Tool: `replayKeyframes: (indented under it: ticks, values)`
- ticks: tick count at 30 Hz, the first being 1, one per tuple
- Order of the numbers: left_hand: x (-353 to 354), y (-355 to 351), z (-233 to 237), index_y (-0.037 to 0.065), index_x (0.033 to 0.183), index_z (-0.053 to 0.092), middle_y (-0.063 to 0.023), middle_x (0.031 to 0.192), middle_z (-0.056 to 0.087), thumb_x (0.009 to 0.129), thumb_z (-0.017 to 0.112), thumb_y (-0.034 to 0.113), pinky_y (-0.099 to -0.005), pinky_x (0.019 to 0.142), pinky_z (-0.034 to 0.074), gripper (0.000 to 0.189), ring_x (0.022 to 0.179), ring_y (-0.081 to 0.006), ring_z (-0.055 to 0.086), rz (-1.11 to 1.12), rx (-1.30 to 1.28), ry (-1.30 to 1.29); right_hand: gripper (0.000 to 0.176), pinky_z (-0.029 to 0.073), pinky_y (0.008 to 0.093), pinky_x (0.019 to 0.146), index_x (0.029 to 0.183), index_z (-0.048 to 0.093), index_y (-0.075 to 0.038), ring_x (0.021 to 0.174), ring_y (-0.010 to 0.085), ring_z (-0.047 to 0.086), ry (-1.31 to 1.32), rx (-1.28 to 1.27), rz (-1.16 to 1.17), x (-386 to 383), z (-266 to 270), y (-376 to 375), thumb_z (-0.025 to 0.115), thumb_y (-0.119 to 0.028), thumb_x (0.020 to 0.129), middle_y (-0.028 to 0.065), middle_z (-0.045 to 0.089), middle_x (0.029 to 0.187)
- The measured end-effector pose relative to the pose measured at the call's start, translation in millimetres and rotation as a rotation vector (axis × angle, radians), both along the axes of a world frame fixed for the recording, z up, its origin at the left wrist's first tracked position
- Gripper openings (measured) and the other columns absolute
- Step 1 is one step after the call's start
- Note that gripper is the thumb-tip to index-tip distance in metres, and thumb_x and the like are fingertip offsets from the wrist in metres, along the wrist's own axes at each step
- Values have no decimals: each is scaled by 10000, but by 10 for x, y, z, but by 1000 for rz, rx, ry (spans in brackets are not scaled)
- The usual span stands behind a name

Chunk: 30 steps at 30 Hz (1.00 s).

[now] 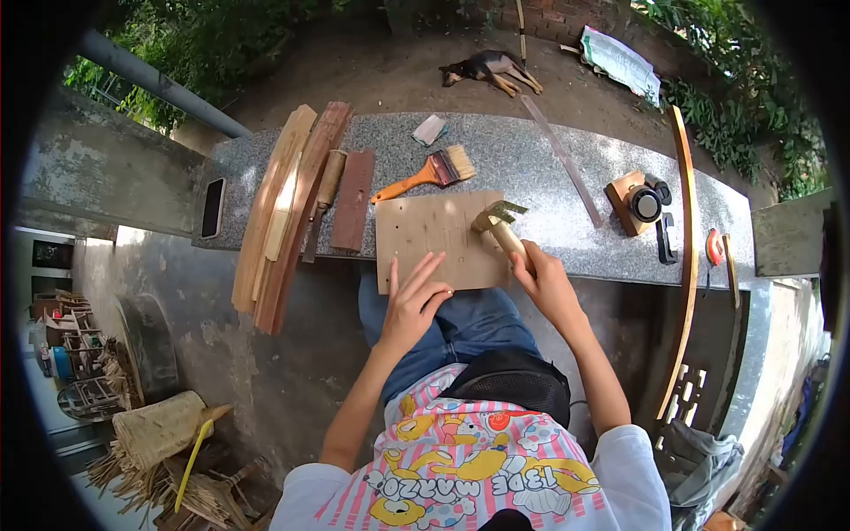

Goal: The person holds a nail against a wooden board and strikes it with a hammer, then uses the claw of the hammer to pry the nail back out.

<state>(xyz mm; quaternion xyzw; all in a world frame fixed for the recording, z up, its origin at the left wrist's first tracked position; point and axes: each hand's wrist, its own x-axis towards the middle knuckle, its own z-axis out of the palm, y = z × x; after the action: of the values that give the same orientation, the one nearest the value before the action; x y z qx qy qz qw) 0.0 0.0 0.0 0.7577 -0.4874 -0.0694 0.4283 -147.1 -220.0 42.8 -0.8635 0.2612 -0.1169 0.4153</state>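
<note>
I see my right hand (542, 281) wrapped around the handle of a hammer (506, 237), its head over the far right part of a thin wooden board (429, 232). My left hand (409, 310) has its fingers spread on the board's near left part; thumb and index finger come close together at the near edge, and I cannot tell whether they pinch something small. The board lies on the stone table (390, 133), its near edge jutting out above the thighs.

The overhang worries me most: a blow near that edge could tip or bounce the board, as only the left hand seems to steady it there. A swing drifting left and near could catch those fingers. A loose hold on the handle could let the head glance toward the paintbrush (453, 165), just beyond the board.

Left of the board lie a reddish wood piece (353, 202), a wooden-handled tool (329, 180) and long wood strips (266, 212), then a phone (213, 208). To the right is a clear ruler (567, 164).

As for containers, a black pouch (518, 385) sits at the waist, its contents hidden. On the far ground to the right lies a pale sack (622, 60); I cannot tell what it holds.
</note>
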Motion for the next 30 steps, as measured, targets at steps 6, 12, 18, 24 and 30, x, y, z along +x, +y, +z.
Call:
replayKeyframes:
  ticks: [6, 12, 18, 24, 30]
  values:
    - [-120, 5, -219, 108, 949, 684, -80, 1463, 596, 937, 700, 174, -516, 1213, 209, 69, 1409, -218, 507, 34, 41, -100, 255, 479, 505, 641, 1043, 586, 39, 720, 489, 622, 6, -27, 13, 51, -13, -31, 629, -207, 989, 285, 622, 763]
    - [-174, -99, -241, 108, 942, 688, -81, 1449, 608, 935, 699, 172, -465, 1191, 246, 66, 1397, -209, 519, 101, 8, -114, 263, 476, 494, 638, 1113, 614, 49, 709, 477, 627, -14, -47, 45, 200, -24, -94, 627, -183, 990, 279, 623, 767]
    - [-203, -168, -268, 101, 949, 696, -67, 1447, 611, 948, 686, 186, -438, 1169, 272, 86, 1387, -207, 528, 145, -16, -73, 232, 473, 439, 619, 1065, 616, 54, 636, 426, 588, -7, 6, 21, 201, 35, -44, 607, -171, 1010, 261, 601, 727]
    - [-175, -200, -62, 65, 954, 710, -80, 1363, 668, 920, 724, 119, -413, 1113, 370, 66, 1310, -232, 593, 155, -7, -62, 224, 447, 414, 581, 1036, 612, 59, 563, 351, 535, -20, 53, -14, 138, -87, -67, 608, -164, 1012, 254, 556, 690]
    - [79, -428, 50, 2, 988, 739, -80, 964, 745, 879, 748, 2, -270, 813, 552, 109, 864, -155, 709, 173, -230, 356, 233, 445, 407, 575, 1045, 617, 58, 541, 331, 513, -36, 90, -55, 120, -171, -70, 601, -172, 1015, 236, 538, 660]
